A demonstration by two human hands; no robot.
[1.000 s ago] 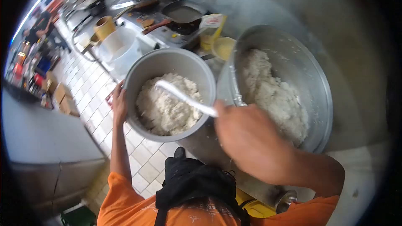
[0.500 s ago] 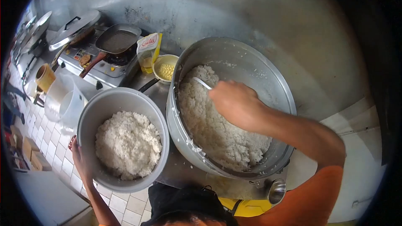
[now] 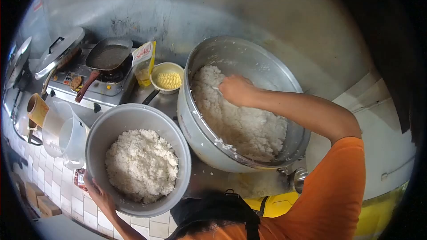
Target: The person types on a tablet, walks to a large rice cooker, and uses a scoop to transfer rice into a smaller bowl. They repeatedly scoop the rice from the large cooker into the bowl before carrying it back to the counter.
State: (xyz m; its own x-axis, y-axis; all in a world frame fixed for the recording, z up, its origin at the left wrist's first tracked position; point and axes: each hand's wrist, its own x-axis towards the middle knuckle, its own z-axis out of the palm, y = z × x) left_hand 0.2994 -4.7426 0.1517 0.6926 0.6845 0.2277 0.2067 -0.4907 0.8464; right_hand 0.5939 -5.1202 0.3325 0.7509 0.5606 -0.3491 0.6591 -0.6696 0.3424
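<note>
My right hand [image 3: 239, 90] is closed round the thin white handle [image 3: 215, 88] of a utensil, deep inside the large metal pot [image 3: 194, 120]. The utensil's working end is hidden in the cooked white rice [image 3: 249, 129] there. My left hand [image 3: 100, 197] holds the outer wall of the smaller grey pot [image 3: 94, 162] at its lower left, with the fingers partly hidden. A heaped mound of rice [image 3: 143, 165] fills the middle of this smaller pot, which stands close beside the large one.
Behind the pots sit a saucepan with a yellow food [image 3: 167, 78] and a yellow-white pouch [image 3: 144, 63]. Further left a square grill pan [image 3: 109, 54] rests on a gas stove [image 3: 66, 94]. A clear plastic pitcher [image 3: 73, 140] stands left of the grey pot. A metal cup [image 3: 300, 179] is at the right.
My right hand has gone lower into the large pot, and the white handle shows less above the rice. The view has shifted; my left hand stays at the grey pot.
</note>
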